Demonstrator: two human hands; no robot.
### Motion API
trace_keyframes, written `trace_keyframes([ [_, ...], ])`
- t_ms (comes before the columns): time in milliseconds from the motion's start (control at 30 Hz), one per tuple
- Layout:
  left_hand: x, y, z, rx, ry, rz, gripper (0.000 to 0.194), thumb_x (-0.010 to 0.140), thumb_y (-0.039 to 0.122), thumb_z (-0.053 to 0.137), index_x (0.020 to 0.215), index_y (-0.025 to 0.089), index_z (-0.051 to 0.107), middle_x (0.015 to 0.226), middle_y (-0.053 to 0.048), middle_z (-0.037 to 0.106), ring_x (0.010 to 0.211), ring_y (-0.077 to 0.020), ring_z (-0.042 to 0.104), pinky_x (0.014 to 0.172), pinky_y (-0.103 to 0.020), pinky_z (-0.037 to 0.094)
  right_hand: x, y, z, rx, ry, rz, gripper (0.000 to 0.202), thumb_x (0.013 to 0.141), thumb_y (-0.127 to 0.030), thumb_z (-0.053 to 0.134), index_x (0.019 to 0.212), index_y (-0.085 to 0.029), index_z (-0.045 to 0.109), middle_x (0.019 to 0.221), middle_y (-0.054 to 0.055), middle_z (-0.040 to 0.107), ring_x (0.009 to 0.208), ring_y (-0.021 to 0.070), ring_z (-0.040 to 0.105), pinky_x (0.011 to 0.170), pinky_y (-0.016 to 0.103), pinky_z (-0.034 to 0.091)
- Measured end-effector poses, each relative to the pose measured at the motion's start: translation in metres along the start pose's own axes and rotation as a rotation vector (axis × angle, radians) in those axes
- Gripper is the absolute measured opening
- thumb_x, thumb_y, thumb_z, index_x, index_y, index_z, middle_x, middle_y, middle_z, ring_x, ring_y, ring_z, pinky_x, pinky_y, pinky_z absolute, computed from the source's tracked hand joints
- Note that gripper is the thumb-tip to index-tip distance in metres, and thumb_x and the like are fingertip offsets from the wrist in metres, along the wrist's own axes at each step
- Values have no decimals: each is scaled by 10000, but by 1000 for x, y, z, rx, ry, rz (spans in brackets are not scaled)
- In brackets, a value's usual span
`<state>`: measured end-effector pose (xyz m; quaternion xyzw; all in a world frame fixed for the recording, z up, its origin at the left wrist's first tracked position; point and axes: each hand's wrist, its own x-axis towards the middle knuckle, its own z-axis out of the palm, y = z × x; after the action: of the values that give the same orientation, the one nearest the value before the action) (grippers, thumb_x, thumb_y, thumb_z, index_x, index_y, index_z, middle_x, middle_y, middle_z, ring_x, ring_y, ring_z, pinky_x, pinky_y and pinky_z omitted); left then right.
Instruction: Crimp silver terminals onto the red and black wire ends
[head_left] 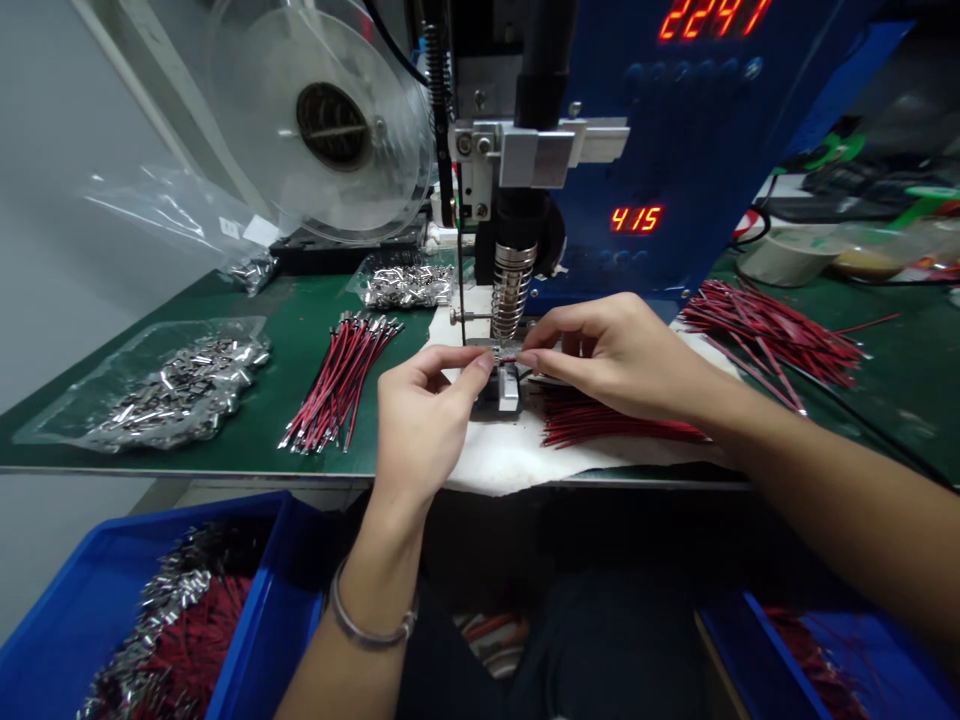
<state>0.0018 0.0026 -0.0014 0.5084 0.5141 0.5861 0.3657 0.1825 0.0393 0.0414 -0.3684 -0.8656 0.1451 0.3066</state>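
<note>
My left hand (424, 415) is closed in a pinch at the small metal fixture (508, 390) of a bench machine. What its fingertips grip is too small to make out, perhaps a silvery metal part. From the right, my right hand (626, 350) pinches a short red wire (510, 360) whose end lies over the fixture. Right above the fingertips stands the machine's spring-wrapped head (514, 280). A bundle of red and black wires (600, 418) lies under my right hand on a white sheet (495, 460).
Left on the green table are a wire bundle with metal ends (341, 385) and bags of metal parts (180, 390). More wires (772, 335) lie at right. A blue machine housing (675, 120) and clear reel (322, 120) stand behind. Blue bins (255, 640) sit below the table.
</note>
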Motion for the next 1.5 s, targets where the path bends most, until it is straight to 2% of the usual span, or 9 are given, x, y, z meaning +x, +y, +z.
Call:
trace_keyframes([
  [767, -1, 0, 0, 2, 8, -11, 227, 714, 358, 747, 846, 173, 770, 747, -62, 703, 646, -165, 612, 564, -261, 454, -1, -6, 4, 10, 26, 113, 183, 832, -278, 621, 785, -147, 740, 556, 3, 596, 511, 102, 487, 510, 248, 346],
  [1100, -1, -1, 0, 10, 9, -9, 228, 724, 367, 740, 865, 192, 774, 664, -36, 668, 525, -114, 506, 466, -236, 329, -1, -7, 4, 13, 44, 121, 137, 808, -231, 638, 774, -151, 744, 593, 1, 620, 525, 96, 495, 526, 247, 350],
  [1267, -2, -1, -1, -11, 7, 8, 213, 727, 350, 739, 863, 190, 775, 744, -50, 700, 615, -138, 571, 535, -246, 399, -2, -8, 4, 12, 51, 108, 131, 808, -214, 634, 769, -151, 742, 609, 5, 630, 554, 107, 522, 542, 253, 350],
  [1500, -2, 0, -1, 0, 12, 1, 205, 725, 352, 741, 853, 196, 777, 748, -46, 705, 638, -134, 587, 554, -231, 419, -2, -6, 5, 19, 57, 91, 137, 813, -226, 639, 768, -144, 739, 631, 5, 638, 584, 105, 543, 568, 243, 366],
])
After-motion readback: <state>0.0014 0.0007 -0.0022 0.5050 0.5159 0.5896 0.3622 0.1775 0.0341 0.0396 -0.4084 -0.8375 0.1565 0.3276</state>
